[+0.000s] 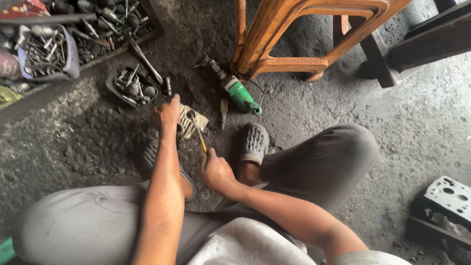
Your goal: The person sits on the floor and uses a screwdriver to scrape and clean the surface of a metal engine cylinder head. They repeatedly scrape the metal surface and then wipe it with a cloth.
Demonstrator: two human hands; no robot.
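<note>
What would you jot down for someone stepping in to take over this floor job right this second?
Left hand: pressing down on the small finned metal part on the floor, holding it steady.
Right hand: gripping a yellow-handled screwdriver, tip on the part.
Nearby: green power tool beside the orange stool, a loose tool next to the part, black tray of bits, box of spare tools top left.
Done: part sits braced between the feet.
Left: cannot tell how far the fastener has been turned.

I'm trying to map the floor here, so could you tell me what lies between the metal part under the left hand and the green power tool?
In the head view, a small hand tool lies on the dirty floor between the metal part and the green power tool.
</note>
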